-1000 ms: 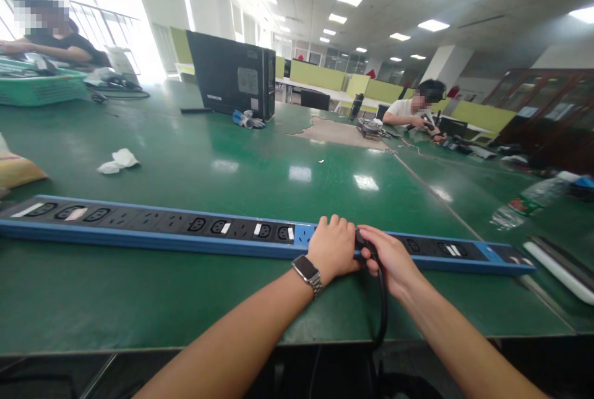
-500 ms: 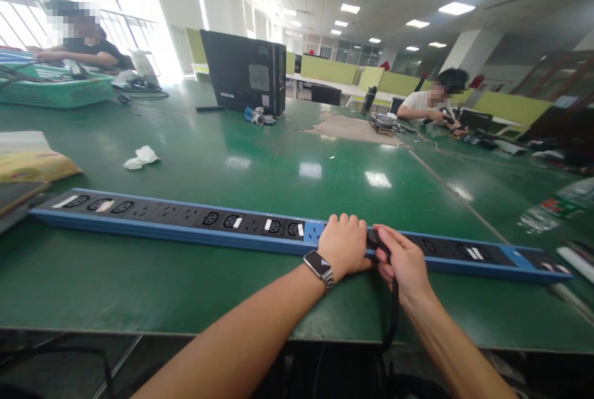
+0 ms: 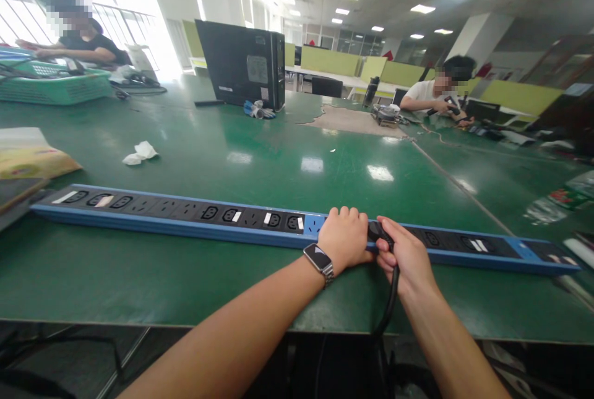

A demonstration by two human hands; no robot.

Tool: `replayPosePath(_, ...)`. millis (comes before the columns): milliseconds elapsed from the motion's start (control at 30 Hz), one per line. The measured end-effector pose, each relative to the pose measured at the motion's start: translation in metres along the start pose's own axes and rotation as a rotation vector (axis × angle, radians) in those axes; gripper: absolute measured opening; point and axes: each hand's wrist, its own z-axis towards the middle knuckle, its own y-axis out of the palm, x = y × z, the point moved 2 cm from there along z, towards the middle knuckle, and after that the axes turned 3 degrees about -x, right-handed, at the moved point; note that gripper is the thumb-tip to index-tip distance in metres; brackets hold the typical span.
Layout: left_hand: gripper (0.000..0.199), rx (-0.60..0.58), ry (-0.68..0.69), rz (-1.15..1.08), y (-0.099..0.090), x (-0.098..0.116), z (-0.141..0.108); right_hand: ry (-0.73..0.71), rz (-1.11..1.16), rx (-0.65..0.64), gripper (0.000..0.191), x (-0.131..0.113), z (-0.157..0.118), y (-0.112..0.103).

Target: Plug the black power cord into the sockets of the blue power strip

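A long blue and black power strip [image 3: 185, 216] with several sockets lies across the green table. My left hand [image 3: 346, 235], with a watch on its wrist, is closed over the strip right of its middle, thumb on the near side. Just to the right, my right hand [image 3: 408, 253] grips a black plug [image 3: 377, 231] at the strip's top face. The plug's black cord [image 3: 392, 306] hangs from under that hand past the table's front edge. My fingers partly cover the plug, so how deep it sits in a socket cannot be made out.
A black computer case [image 3: 241, 68] stands at the back, gloves [image 3: 258, 110] beside it. Crumpled tissue [image 3: 140, 153] lies beyond the strip. A green basket [image 3: 55, 88] is at left, a plastic bottle [image 3: 559, 198] at right. Two other people sit across the table.
Both hands keep their places on the strip and plug. The plug shows slightly more between my hands. The view has shifted a little.
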Motion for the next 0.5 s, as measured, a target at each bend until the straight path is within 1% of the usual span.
replayPosePath(133,0.050,-0.006,-0.003,-0.008,-0.002,0.000,0.000,-0.100,-0.038,0.003,0.051,0.005,-0.003,-0.003)
replayPosePath(300,0.049,-0.012,-0.007,-0.009,-0.003,0.000,0.000,-0.224,-0.078,-0.024,0.048,0.010,-0.003,-0.007)
replayPosePath(367,0.049,-0.015,-0.008,-0.007,-0.003,0.000,0.000,-0.195,-0.059,-0.010,0.048,0.011,-0.001,-0.005)
replayPosePath(433,0.050,-0.019,-0.011,-0.006,-0.003,0.000,-0.001,-0.099,-0.035,-0.003,0.050,0.010,0.001,-0.003)
replayPosePath(500,0.052,-0.022,-0.019,-0.005,-0.002,0.000,-0.001,-0.020,-0.031,-0.010,0.051,0.000,-0.002,0.000)
